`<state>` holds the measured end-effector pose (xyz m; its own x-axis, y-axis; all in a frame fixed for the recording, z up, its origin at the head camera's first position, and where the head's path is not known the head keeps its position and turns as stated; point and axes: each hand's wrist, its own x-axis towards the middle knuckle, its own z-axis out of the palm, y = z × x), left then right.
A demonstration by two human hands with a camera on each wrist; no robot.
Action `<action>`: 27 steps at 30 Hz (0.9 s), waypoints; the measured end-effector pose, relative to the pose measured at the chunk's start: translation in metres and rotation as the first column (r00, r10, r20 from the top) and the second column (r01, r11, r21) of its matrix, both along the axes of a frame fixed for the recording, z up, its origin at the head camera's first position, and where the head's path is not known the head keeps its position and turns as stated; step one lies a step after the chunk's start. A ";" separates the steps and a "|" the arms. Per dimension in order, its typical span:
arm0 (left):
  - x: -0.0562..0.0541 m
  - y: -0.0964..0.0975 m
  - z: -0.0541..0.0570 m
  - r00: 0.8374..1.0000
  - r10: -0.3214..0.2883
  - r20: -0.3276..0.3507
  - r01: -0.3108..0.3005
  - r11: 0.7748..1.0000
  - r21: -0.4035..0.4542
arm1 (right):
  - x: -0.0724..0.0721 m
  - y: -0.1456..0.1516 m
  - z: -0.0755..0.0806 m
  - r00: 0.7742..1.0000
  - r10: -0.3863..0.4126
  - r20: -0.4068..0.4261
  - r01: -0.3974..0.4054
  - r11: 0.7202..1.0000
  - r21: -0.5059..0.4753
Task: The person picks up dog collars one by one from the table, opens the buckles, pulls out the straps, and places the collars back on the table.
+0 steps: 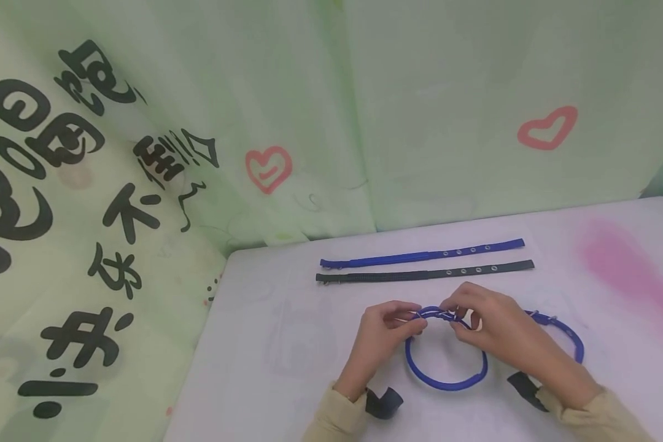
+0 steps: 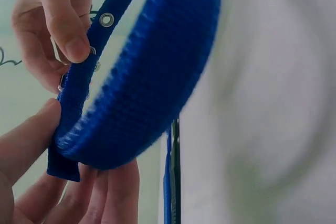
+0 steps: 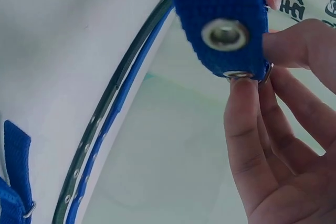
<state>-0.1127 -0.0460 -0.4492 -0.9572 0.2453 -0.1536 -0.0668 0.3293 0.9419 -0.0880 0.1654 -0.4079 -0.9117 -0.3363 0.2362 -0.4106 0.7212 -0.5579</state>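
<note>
A blue woven collar (image 1: 446,386) with metal-rimmed holes is bent into a loop in front of me, both hands at its far side. My left hand (image 1: 383,328) pinches the band between thumb and fingers; the left wrist view shows a short strap end by that thumb. With thumb and fingers my right hand (image 1: 492,316) pinches the strap near the buckle. In the right wrist view, fingers (image 3: 244,135) press close to a metal eyelet (image 3: 226,34). The buckle is mostly hidden by the fingers and the band, so how the strap passes through it cannot be told.
Behind the hands, a flat blue collar (image 1: 387,259) and a flat dark collar (image 1: 387,276) lie side by side on the white table (image 1: 254,344). Another looped blue collar (image 1: 571,334) lies right, partly behind my right arm. A printed curtain (image 1: 447,92) hangs behind the table.
</note>
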 end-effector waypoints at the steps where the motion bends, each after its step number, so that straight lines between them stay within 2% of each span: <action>1: 0.000 -0.001 0.002 1.000 -0.004 0.013 0.004 1.000 0.018 | 0.000 -0.001 0.001 1.000 0.000 -0.003 0.000 1.000 -0.001; 3: -0.001 -0.003 0.005 1.000 -0.005 0.024 0.004 1.000 0.030 | 0.001 -0.004 0.002 1.000 0.003 -0.009 -0.003 1.000 -0.007; 6: 0.000 -0.006 0.009 1.000 0.011 0.015 -0.011 1.000 0.005 | 0.001 -0.007 0.003 1.000 0.008 -0.015 -0.008 1.000 -0.014; 9: 0.001 -0.008 0.013 0.999 0.020 -0.026 -0.020 1.000 -0.024 | 0.002 -0.011 0.004 0.999 0.011 -0.036 -0.012 1.000 -0.024; 15: 0.004 -0.013 0.021 0.994 -0.002 -0.114 -0.003 0.999 -0.045 | 0.002 -0.019 0.008 0.997 -0.007 -0.080 0.005 1.000 -0.029; 20: 0.006 -0.014 0.025 0.988 -0.025 -0.153 0.016 0.998 -0.062 | 0.001 -0.024 0.013 0.998 -0.022 -0.058 0.022 1.000 0.002; 27: 0.008 -0.014 0.030 0.982 -0.043 -0.186 0.035 0.998 -0.044 | 0.000 -0.029 0.012 0.998 0.010 -0.061 -0.011 1.000 -0.006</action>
